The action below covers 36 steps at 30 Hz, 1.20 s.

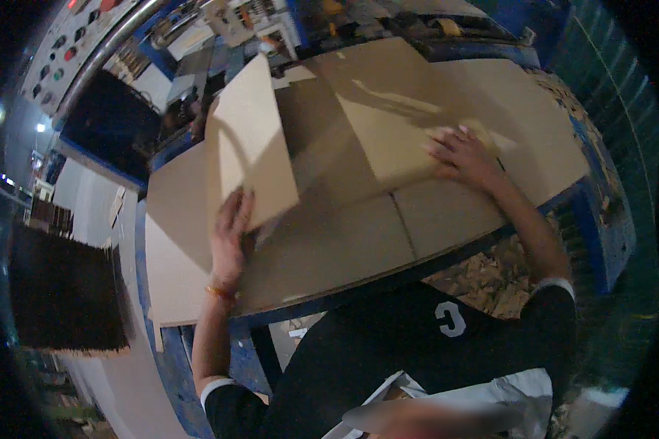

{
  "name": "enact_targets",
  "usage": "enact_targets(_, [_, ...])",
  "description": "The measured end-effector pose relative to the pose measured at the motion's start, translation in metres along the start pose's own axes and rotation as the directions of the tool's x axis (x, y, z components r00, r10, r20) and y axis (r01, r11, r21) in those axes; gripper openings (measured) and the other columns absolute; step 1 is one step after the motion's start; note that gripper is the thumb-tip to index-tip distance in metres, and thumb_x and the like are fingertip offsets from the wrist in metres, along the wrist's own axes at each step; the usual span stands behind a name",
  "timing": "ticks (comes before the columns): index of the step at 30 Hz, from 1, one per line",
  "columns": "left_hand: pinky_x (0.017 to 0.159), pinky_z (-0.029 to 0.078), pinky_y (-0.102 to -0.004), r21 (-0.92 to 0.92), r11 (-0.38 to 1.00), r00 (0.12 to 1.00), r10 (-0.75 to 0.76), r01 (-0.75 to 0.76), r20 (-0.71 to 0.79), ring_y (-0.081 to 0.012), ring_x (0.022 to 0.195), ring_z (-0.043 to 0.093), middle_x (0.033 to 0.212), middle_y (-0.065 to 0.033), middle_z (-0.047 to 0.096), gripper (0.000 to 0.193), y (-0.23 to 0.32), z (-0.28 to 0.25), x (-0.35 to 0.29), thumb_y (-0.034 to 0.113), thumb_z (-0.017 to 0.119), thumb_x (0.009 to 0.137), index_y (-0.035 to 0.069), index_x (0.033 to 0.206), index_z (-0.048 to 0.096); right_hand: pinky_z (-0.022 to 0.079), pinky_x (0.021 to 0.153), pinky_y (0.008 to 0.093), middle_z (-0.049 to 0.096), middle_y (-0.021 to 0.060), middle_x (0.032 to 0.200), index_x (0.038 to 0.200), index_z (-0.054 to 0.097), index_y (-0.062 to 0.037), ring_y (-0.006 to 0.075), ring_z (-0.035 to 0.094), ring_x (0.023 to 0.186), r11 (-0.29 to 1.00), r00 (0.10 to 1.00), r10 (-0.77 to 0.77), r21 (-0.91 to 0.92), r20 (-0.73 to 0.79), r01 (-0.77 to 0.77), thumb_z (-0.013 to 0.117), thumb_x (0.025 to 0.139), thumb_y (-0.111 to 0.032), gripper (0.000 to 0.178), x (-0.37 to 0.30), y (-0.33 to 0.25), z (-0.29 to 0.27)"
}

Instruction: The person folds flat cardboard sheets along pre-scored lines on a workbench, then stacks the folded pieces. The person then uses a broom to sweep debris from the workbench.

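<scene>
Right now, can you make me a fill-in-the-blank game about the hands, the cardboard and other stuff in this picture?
1. The pale cardboard piece tilted up is held by the ____ hand.
2. An orange band goes around the left ____.
3. The person's shirt is mostly ____.
4. The red and green buttons are near the picture's upper ____ corner.

Missing words: left; wrist; black; left.
</scene>
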<state>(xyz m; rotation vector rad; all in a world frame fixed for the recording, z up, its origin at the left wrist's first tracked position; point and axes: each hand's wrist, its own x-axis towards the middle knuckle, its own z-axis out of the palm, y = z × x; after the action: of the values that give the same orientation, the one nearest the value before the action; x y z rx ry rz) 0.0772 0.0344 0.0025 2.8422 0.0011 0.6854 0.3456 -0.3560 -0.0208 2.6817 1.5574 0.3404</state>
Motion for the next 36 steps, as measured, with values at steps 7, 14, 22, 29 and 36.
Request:
enact_targets(7, [0.100, 0.033, -0.0420, 0.200, 0.980, 0.991, 0.023, 0.004, -0.129, -0.0353, 0.120, 0.040, 0.128, -0.0175, 0.045, 0.057, -0.073, 0.045, 0.112, 0.011, 0.058, 0.079, 0.013, 0.133, 0.039, 0.032, 0.096, 0.0465, 0.041, 0.0109, 0.132, 0.127, 0.045, -0.0243, 0.0289, 0.039, 0.120, 0.971, 0.971, 0.235, -0.030, -0.050, -0.237, 0.042, 0.083, -0.058, 0.056, 0.106, 0.024, 0.030])
enact_targets(14, [0.103, 0.029, -0.0392, 0.086, 0.900, 0.882, -0.393, 0.427, -0.262, -0.0354, 0.121, 0.039, 0.132, -0.0234, 0.039, 0.066, -0.067, 0.004, 0.026, 0.023, 0.064, 0.082, -0.004, 0.132, 0.032, 0.030, 0.097, 0.0526, 0.041, 0.0161, 0.131, 0.129, 0.043, -0.0131, 0.0401, 0.035, 0.121, 0.787, 0.776, 0.564, 0.467, -0.281, -0.403, 0.054, 0.081, -0.042, 0.057, -0.010, 0.052, 0.014])
enact_targets(22, [0.066, 0.042, -0.0509, 0.774, 0.255, 0.794, -0.392, 0.579, -0.464, -0.0372, 0.086, 0.055, 0.097, -0.0214, 0.057, 0.042, -0.172, -0.020, -0.226, 0.044, 0.039, 0.090, 0.020, 0.123, 0.051, 0.018, 0.106, 0.0485, 0.039, 0.0190, 0.132, 0.120, 0.052, -0.0072, 0.0444, 0.027, 0.125, 0.234, 0.223, 0.964, 0.062, -0.148, -0.970, 0.054, 0.077, -0.046, 0.058, -0.178, 0.093, 0.035])
enact_targets(29, [0.066, 0.040, -0.0616, 0.501, 0.153, 0.467, -0.656, 0.852, -0.593, -0.0394, 0.089, 0.053, 0.116, -0.0179, 0.051, 0.045, -0.165, -0.014, -0.198, 0.049, 0.032, 0.091, 0.022, 0.122, 0.053, 0.036, 0.095, 0.0400, 0.046, 0.0209, 0.126, 0.118, 0.053, -0.0091, 0.0371, 0.047, 0.110, 0.244, 0.145, 0.948, 0.353, -0.283, -0.903, 0.062, 0.074, -0.031, 0.050, -0.131, 0.096, 0.033])
enact_targets(36, [0.088, 0.038, -0.0419, -0.008, 0.469, 0.365, -0.698, 0.883, -0.616, -0.0321, 0.106, 0.047, 0.116, -0.0232, 0.048, 0.067, -0.091, -0.032, -0.147, 0.043, 0.061, 0.079, 0.001, 0.127, 0.043, 0.040, 0.090, 0.0357, 0.047, 0.0234, 0.121, 0.122, 0.051, -0.0104, 0.0340, 0.051, 0.104, 0.200, -0.097, 0.949, 0.809, -0.301, -0.552, 0.062, 0.074, -0.033, 0.054, -0.091, 0.091, -0.002])
